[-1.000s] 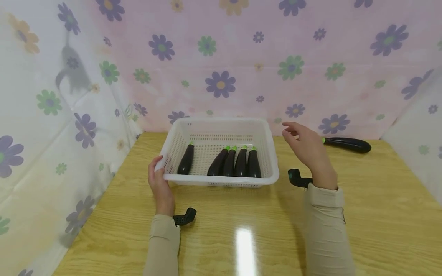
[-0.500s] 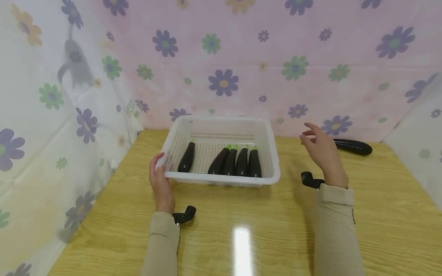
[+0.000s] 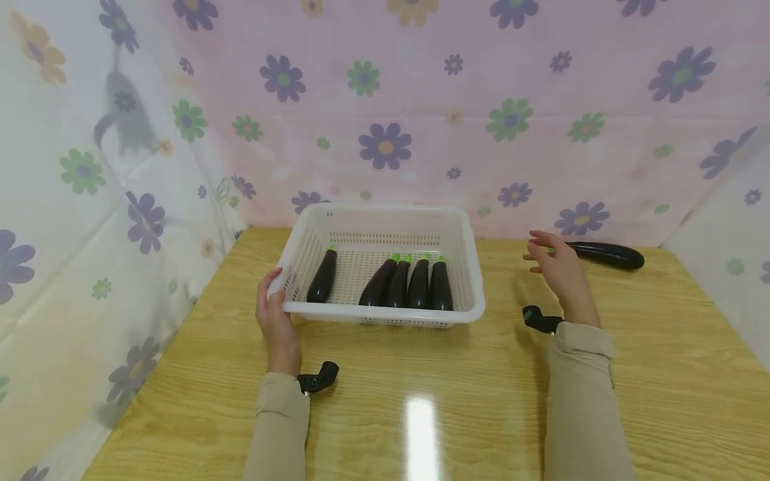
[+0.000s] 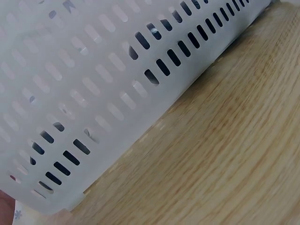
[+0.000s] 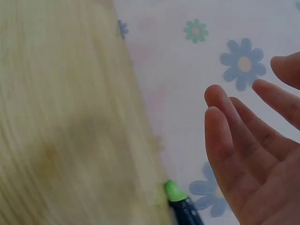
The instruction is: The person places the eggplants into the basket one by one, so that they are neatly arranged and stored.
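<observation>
A white perforated plastic basket stands on the table with several dark eggplants inside. One eggplant lies apart from the others at the basket's left side. My left hand grips the basket's front left corner by the rim. Another eggplant lies on the table at the back right, its green stem end pointing left. Over that end hovers my right hand, holding nothing. In the right wrist view its fingers are slightly bent, with the green stem cap below them.
A wood-grain table bears everything. Flowered cloth hangs close behind the basket and along both sides. Each wrist carries a small black camera mount, such as the right mount.
My right hand has shifted right from beside the basket and then lowered over the stem end of the lone eggplant. The left hand has stayed at the basket corner.
</observation>
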Tool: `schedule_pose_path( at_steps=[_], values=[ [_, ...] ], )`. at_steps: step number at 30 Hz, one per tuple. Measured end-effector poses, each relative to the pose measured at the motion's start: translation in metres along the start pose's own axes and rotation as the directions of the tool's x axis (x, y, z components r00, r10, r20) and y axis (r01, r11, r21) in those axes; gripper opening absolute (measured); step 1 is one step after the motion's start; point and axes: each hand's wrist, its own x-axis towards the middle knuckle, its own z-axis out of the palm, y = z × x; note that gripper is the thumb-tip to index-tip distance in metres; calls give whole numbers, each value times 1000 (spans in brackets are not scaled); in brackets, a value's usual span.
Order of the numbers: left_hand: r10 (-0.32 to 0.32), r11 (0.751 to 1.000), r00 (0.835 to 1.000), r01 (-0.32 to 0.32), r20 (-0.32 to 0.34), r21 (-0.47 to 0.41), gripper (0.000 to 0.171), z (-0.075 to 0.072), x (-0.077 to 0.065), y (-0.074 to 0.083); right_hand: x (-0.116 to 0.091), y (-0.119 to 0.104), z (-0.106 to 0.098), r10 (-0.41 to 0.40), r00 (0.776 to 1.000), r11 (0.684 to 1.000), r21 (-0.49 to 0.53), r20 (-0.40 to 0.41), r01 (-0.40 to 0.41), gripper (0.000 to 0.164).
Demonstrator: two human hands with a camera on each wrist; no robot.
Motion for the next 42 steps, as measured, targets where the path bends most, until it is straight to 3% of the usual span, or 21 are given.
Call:
schedule_pose_path(
  at_steps=[5, 8, 11, 15, 21, 25, 30, 35, 38, 42],
  values=[
    [-2, 1000, 1000, 2, -7, -1, 40, -3, 0, 1, 9, 18, 9, 65, 998, 983, 171, 4, -65, 54],
    [-6, 1000, 1000, 7, -20, 4, 40, -5, -2, 1, 10, 28, 9, 83, 996, 951, 297, 15, -84, 52],
    [-2, 1000, 1000, 2, -26, 1, 40, -6, -2, 0, 10, 36, 6, 63, 998, 878, 475, 21, -66, 52],
    [-2, 1000, 999, 2, -33, 4, 41, -6, -3, -1, 7, 42, -1, 79, 997, 750, 660, -16, -49, 56],
    [1, 1000, 1000, 0, -18, 21, 41, -6, -4, 3, 4, 52, -8, 120, 991, 650, 759, -60, -33, 63],
    [12, 1000, 1000, -11, -11, 21, 40, -7, -3, 6, 9, 61, -10, 166, 981, 534, 845, -100, -4, 64],
    [10, 1000, 1000, -9, -13, 25, 41, -9, -1, 7, 16, 73, -14, 271, 949, 372, 927, -161, 51, 51],
    [13, 999, 1000, -13, -21, 38, 41, -12, 2, 7, 22, 85, -20, 353, 925, 173, 981, -141, 83, 39],
    [-12, 999, 1000, 14, -23, 44, 41, -13, 0, 6, 21, 93, -27, 447, 882, 66, 989, -148, 133, 34],
    [-15, 999, 1000, 15, -5, 47, 41, -11, -1, 5, 20, 102, -39, 550, 813, -10, 972, -191, 236, 30]
  ],
)
